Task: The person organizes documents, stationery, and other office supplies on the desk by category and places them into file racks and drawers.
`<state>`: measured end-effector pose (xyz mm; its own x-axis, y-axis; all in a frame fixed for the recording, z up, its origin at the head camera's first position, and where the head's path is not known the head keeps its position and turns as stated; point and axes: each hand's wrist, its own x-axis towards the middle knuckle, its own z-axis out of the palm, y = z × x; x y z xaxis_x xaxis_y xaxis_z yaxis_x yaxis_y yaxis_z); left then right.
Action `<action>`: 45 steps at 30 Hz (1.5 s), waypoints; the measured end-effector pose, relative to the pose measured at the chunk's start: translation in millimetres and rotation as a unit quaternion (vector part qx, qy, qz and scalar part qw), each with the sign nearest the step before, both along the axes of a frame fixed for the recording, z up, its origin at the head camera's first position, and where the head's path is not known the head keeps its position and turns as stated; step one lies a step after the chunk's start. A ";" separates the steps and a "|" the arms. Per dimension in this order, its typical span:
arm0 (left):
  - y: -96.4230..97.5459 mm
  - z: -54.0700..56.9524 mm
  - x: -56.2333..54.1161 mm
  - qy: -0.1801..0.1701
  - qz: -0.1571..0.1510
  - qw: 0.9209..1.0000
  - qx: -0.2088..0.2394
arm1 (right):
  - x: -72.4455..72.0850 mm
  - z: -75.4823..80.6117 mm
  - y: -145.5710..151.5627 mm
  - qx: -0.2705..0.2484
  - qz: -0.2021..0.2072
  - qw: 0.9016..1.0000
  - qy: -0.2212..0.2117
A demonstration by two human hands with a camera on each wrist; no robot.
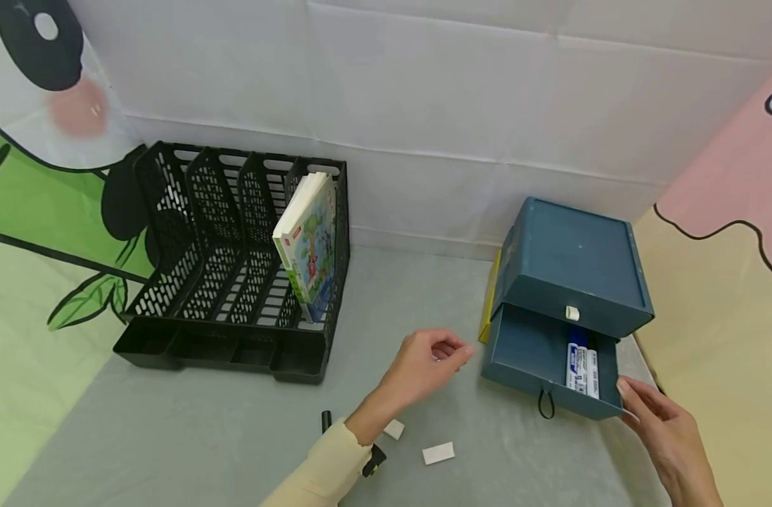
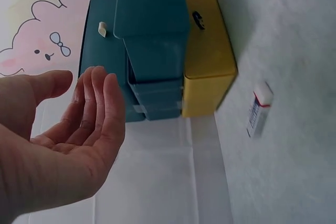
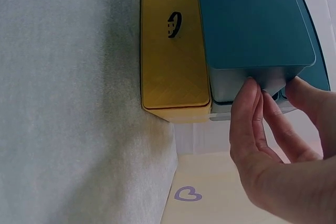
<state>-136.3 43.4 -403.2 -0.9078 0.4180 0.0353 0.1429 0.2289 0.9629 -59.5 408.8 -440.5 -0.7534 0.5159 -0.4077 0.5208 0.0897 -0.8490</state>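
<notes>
My right hand (image 1: pixel 671 429) holds the right side of the pulled-out blue drawer (image 1: pixel 525 352) near its front corner, thumb at the rim. In the right wrist view its fingers (image 3: pixel 244 111) lie against the drawer's side wall. Several white markers with blue ends (image 1: pixel 582 366) lie in the drawer's right part. My left hand (image 1: pixel 426 366) hovers left of the drawer, fingers loosely curled and holding nothing. Two white eraser-like blocks lie on the table; one block (image 1: pixel 438 453) is fully visible, the other (image 1: pixel 394 429) partly hidden by the left forearm.
Above the drawer is a closed blue drawer (image 1: pixel 582 260) with a pale knob; a yellow drawer (image 3: pixel 176 51) sits below. At left stands a black file rack (image 1: pixel 221 338) with a book (image 1: pixel 312 246) leaning in its right slot. A black pen-like item (image 1: pixel 326 420) lies near my left sleeve.
</notes>
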 end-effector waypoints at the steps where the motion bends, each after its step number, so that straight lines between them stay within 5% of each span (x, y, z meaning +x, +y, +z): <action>1: -4.2 -2.5 0.8 0.004 0.002 1.000 -0.005 | 0.2 0.2 -0.2 0.001 -0.002 1.000 -0.001; 11: -40.7 -13.8 12.8 0.050 0.056 0.996 -0.042 | 0.0 -0.1 -2.2 0.000 0.001 1.000 -0.004; 24: -88.2 -29.5 41.4 0.040 0.132 0.986 -0.091 | 2.1 -0.7 0.3 0.002 0.013 1.000 0.009; 38: -127.2 -47.4 70.1 0.001 0.226 0.961 -0.158 | 3.0 1.4 3.0 0.015 0.021 1.000 -0.005; 45: -140.7 -62.3 77.1 -0.061 0.223 0.950 -0.212 | 4.8 -1.0 3.8 -0.003 0.024 1.000 0.009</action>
